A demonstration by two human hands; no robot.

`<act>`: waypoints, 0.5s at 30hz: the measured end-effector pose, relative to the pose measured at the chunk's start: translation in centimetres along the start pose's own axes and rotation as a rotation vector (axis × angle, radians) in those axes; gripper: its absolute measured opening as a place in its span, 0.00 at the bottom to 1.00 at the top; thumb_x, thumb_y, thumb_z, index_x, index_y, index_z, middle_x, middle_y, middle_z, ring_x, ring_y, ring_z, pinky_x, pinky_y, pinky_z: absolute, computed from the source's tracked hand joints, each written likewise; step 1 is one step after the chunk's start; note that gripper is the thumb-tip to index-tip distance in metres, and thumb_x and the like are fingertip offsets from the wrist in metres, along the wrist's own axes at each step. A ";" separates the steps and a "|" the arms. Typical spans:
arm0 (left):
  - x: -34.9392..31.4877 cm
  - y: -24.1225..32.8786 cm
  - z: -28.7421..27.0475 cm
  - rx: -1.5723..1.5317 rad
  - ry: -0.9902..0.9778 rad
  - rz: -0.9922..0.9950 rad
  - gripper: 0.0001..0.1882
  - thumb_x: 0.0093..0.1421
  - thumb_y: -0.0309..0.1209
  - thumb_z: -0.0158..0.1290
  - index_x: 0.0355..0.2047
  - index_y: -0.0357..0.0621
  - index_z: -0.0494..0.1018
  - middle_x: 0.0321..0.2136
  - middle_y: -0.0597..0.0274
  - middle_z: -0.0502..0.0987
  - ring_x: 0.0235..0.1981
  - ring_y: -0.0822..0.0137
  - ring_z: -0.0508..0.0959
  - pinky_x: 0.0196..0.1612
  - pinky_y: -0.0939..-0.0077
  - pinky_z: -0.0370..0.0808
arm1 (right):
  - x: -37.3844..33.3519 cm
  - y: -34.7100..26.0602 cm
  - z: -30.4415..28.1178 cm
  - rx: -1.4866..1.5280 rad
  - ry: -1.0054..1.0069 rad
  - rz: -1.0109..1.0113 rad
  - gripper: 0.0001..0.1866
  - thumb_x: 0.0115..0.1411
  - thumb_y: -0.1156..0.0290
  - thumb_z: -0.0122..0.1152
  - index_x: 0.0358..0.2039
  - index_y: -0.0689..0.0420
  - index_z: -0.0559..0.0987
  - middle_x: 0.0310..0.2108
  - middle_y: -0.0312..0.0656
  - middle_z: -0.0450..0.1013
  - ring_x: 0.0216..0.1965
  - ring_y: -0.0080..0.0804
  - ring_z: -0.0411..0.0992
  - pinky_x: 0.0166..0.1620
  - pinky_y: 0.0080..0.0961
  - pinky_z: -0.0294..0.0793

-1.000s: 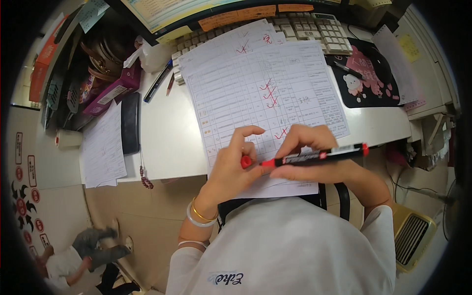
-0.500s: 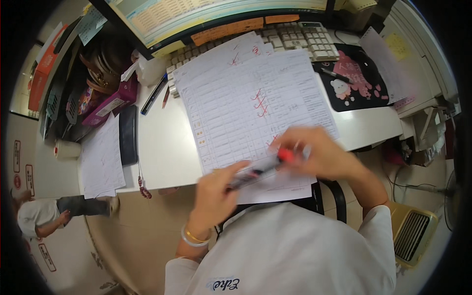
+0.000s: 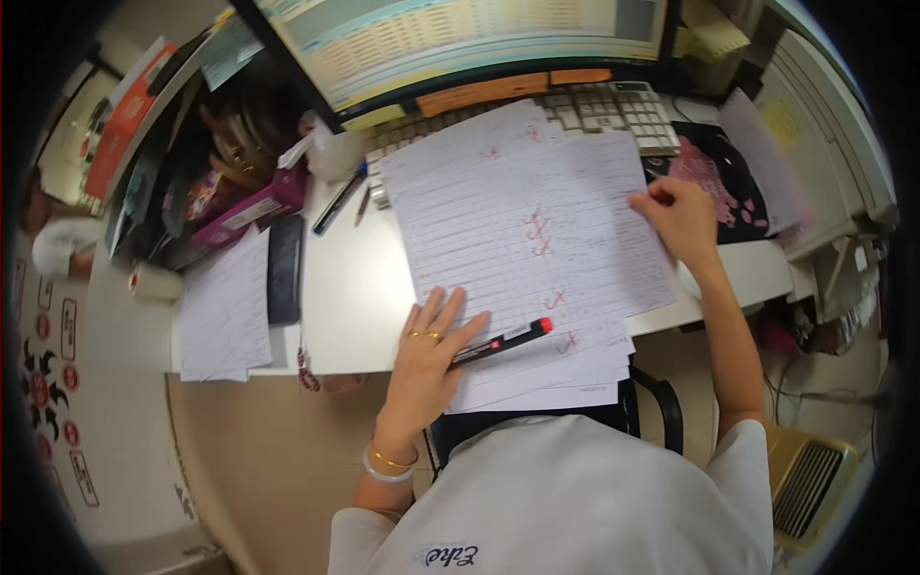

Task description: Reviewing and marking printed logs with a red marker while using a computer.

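Note:
A stack of white lined sheets [image 3: 537, 240] with red tick marks lies on the white desk [image 3: 345, 307] in front of me. My left hand [image 3: 431, 350] rests flat on the stack's near left corner, fingers spread, and pins a black marker with a red end [image 3: 503, 340] against the paper. My right hand [image 3: 682, 216] grips the top sheet at its far right edge, beside a black mouse pad with pink flowers [image 3: 714, 172].
A monitor [image 3: 460, 38] and a beige keyboard [image 3: 613, 105] stand behind the sheets. Left of them lie a dark pen [image 3: 337, 199], a black flat case [image 3: 285, 268], more sheets [image 3: 225, 316] and a pink box [image 3: 254, 206]. A black chair arm [image 3: 661, 407] sits below the desk edge.
Both hands held the marker together a second ago. Now my right hand has let go and moved up to the top sheet's right edge, while my left hand lies flat over the marker.

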State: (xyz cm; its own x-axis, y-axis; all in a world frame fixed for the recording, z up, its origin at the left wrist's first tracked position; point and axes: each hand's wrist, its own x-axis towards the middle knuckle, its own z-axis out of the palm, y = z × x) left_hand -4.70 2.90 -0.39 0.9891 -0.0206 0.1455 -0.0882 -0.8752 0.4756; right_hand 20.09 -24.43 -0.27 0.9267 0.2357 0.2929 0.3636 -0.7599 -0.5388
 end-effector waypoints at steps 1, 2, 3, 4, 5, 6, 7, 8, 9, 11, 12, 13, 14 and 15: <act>0.0 0.2 -0.1 -0.017 -0.002 0.016 0.36 0.42 0.13 0.53 0.54 0.54 0.73 0.63 0.51 0.62 0.65 0.46 0.58 0.65 0.51 0.55 | -0.1 0.1 -0.2 0.014 0.014 -0.015 0.16 0.49 0.55 0.70 0.29 0.55 0.83 0.20 0.40 0.76 0.22 0.37 0.73 0.28 0.31 0.69; 0.2 0.4 -0.1 -0.088 0.041 -0.009 0.33 0.44 0.13 0.53 0.53 0.52 0.75 0.64 0.52 0.61 0.66 0.47 0.56 0.66 0.55 0.54 | -0.4 -0.1 -0.8 0.022 0.013 -0.026 0.16 0.49 0.55 0.70 0.29 0.55 0.83 0.20 0.40 0.76 0.22 0.37 0.73 0.28 0.31 0.69; 0.1 0.2 -0.1 -0.074 0.050 -0.027 0.33 0.44 0.13 0.53 0.53 0.52 0.75 0.64 0.52 0.61 0.66 0.47 0.56 0.66 0.55 0.54 | -0.7 -0.4 -1.1 -0.038 0.106 -0.121 0.13 0.51 0.59 0.69 0.31 0.55 0.83 0.22 0.41 0.76 0.23 0.36 0.73 0.28 0.29 0.70; 0.0 -0.1 -0.1 -0.105 0.119 -0.033 0.33 0.45 0.14 0.53 0.53 0.53 0.74 0.64 0.48 0.59 0.66 0.45 0.56 0.65 0.55 0.56 | -1.0 -0.7 -1.4 -0.097 0.203 -0.214 0.11 0.52 0.64 0.68 0.34 0.55 0.83 0.23 0.42 0.76 0.23 0.36 0.73 0.29 0.27 0.70; -0.3 -0.8 -0.1 -0.132 0.187 -0.045 0.33 0.45 0.14 0.54 0.54 0.53 0.74 0.64 0.45 0.57 0.65 0.44 0.57 0.64 0.55 0.57 | -1.0 -0.9 -1.4 -0.073 0.190 -0.229 0.11 0.52 0.64 0.68 0.34 0.55 0.83 0.23 0.42 0.76 0.23 0.36 0.73 0.29 0.27 0.70; -0.3 -1.1 -0.4 -0.123 0.196 -0.057 0.33 0.45 0.14 0.54 0.54 0.53 0.74 0.64 0.45 0.57 0.65 0.44 0.57 0.64 0.55 0.57 | -1.1 -1.2 -2.1 -0.008 0.237 -0.261 0.09 0.54 0.67 0.67 0.34 0.57 0.83 0.24 0.40 0.77 0.23 0.32 0.73 0.29 0.24 0.70; -0.4 -1.5 -0.8 -0.148 0.265 -0.076 0.31 0.48 0.15 0.54 0.54 0.51 0.74 0.65 0.44 0.56 0.65 0.45 0.58 0.64 0.56 0.57 | -1.1 -1.3 -2.5 0.060 0.282 -0.293 0.07 0.56 0.71 0.65 0.34 0.60 0.82 0.25 0.38 0.78 0.23 0.28 0.73 0.29 0.20 0.69; -0.4 -1.9 -1.2 -0.175 0.335 -0.089 0.29 0.50 0.16 0.55 0.53 0.50 0.74 0.65 0.44 0.55 0.65 0.45 0.59 0.64 0.57 0.58 | -1.1 -0.8 -2.8 0.228 0.305 -0.344 0.07 0.58 0.72 0.64 0.36 0.61 0.81 0.26 0.35 0.77 0.25 0.23 0.71 0.29 0.18 0.68; -0.4 -2.2 -1.7 -0.153 0.349 -0.106 0.29 0.50 0.16 0.55 0.53 0.50 0.74 0.65 0.44 0.55 0.65 0.45 0.59 0.64 0.57 0.58 | -1.0 -0.4 -2.6 0.411 0.321 -0.398 0.07 0.60 0.73 0.62 0.38 0.62 0.80 0.27 0.31 0.76 0.26 0.18 0.70 0.29 0.15 0.66; -0.1 -2.7 -2.1 -0.444 0.398 -0.091 0.24 0.54 0.19 0.56 0.53 0.46 0.74 0.66 0.43 0.54 0.63 0.47 0.61 0.63 0.59 0.58 | -1.2 0.2 -2.2 0.654 0.372 -0.295 0.07 0.65 0.71 0.58 0.35 0.62 0.78 0.24 0.25 0.69 0.26 0.11 0.63 0.28 0.12 0.60; -0.1 -3.2 -1.8 -0.582 0.414 -0.156 0.21 0.57 0.21 0.56 0.52 0.43 0.74 0.67 0.43 0.51 0.63 0.50 0.62 0.62 0.62 0.60 | -1.2 0.4 -2.7 0.715 0.289 -0.227 0.07 0.65 0.71 0.57 0.33 0.61 0.76 0.23 0.25 0.66 0.25 0.10 0.60 0.28 0.10 0.58; 0.2 -3.0 -2.1 -0.526 0.460 -0.114 0.19 0.57 0.21 0.56 0.51 0.41 0.74 0.62 0.45 0.61 0.56 0.59 0.69 0.55 0.71 0.66 | -1.4 0.4 -3.0 0.767 0.201 -0.160 0.08 0.66 0.71 0.56 0.30 0.59 0.74 0.21 0.24 0.63 0.24 0.09 0.57 0.28 0.09 0.56; 0.3 -2.5 -2.9 -0.657 0.372 -0.245 0.17 0.58 0.20 0.55 0.49 0.40 0.75 0.53 0.49 0.68 0.48 0.65 0.71 0.49 0.75 0.67 | -1.9 0.2 -2.2 0.796 0.180 -0.174 0.08 0.66 0.71 0.56 0.30 0.59 0.74 0.21 0.24 0.63 0.24 0.09 0.57 0.28 0.09 0.56; 0.4 -1.7 -3.9 -0.797 0.283 -0.364 0.15 0.58 0.19 0.55 0.46 0.38 0.76 0.45 0.54 0.75 0.39 0.70 0.73 0.42 0.79 0.69 | -2.4 -0.1 -2.2 0.792 0.157 -0.154 0.10 0.66 0.70 0.56 0.28 0.58 0.72 0.20 0.24 0.62 0.22 0.09 0.56 0.26 0.08 0.55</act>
State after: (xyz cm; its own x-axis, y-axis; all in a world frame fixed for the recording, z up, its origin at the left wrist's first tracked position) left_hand -4.62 6.28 2.24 0.9154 0.4017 0.0268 0.0637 -0.2103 0.9756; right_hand 17.60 -26.22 0.83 0.8580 0.1706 0.4845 0.4997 -0.0593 -0.8641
